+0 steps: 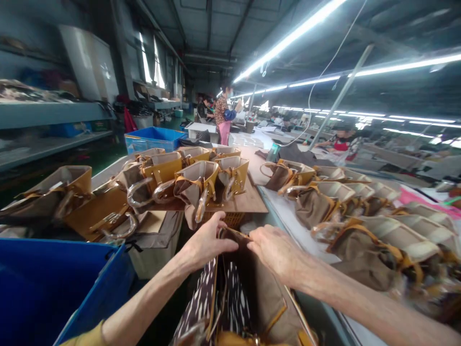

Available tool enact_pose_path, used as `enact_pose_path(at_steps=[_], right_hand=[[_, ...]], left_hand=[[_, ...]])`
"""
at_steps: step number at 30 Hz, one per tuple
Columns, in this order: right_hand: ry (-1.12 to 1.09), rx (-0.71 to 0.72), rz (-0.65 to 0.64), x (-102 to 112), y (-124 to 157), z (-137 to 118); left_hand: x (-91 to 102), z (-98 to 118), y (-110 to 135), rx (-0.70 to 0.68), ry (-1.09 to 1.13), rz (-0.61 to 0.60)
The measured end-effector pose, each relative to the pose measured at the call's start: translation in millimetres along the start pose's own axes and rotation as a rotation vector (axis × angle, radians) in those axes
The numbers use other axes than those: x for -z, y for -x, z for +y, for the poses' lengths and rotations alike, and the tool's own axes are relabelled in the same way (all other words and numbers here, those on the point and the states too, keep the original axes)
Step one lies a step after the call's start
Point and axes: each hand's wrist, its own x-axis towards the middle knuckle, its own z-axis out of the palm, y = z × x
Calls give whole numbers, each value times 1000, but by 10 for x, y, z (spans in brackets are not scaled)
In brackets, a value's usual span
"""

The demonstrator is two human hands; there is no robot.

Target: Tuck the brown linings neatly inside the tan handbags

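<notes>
A brown handbag (279,300) stands with its mouth up at the bottom middle. Inside it shows a dark lining or cloth with white streaks (236,293), and tan trim runs along its edges. My left hand (203,242) is at the far left corner of its rim, thumb over the inner side and fingers beyond, the rim between them. On the far right part of the rim, my right hand (275,252) pinches the brown edge between thumb and curled fingers; its fingertips are partly hidden behind the material.
Several tan and brown handbags (196,175) with wrapped handles stand on a brown board (252,199) ahead. More handbags (334,192) line the right table. A blue bin (97,288) is at lower left, another blue bin (154,139) farther back. People (223,115) work beyond.
</notes>
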Motion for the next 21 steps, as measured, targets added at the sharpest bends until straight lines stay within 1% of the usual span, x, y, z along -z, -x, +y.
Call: enact_pose_path(at_steps=[2,4,6,8,10,13,15,18,21], right_hand=[[-8,-23,-13,-46,89,28],[-51,-55,-28,-127,161,49],[-116,-70,-29,-207,205,74],[-181,-39,-19,-260,225,109],[-234,16,-10,-284,231,148],[-282,76,-9,-321,229,189],[-329,128,-14,-387,217,187],[-426,213,-53,-557,162,142],[-493,244,-104,-722,62,71]], left_hand=[[-157,-33,166,40,215,-72],[-289,-82,343,70,319,-126],[-361,-121,463,76,308,-100],[-348,-128,495,69,255,-101],[-244,-107,451,87,215,-166],[14,-82,349,180,117,-339],[183,-111,324,230,22,-425],[349,-220,386,239,-64,-481],[403,-302,492,235,-84,-518]])
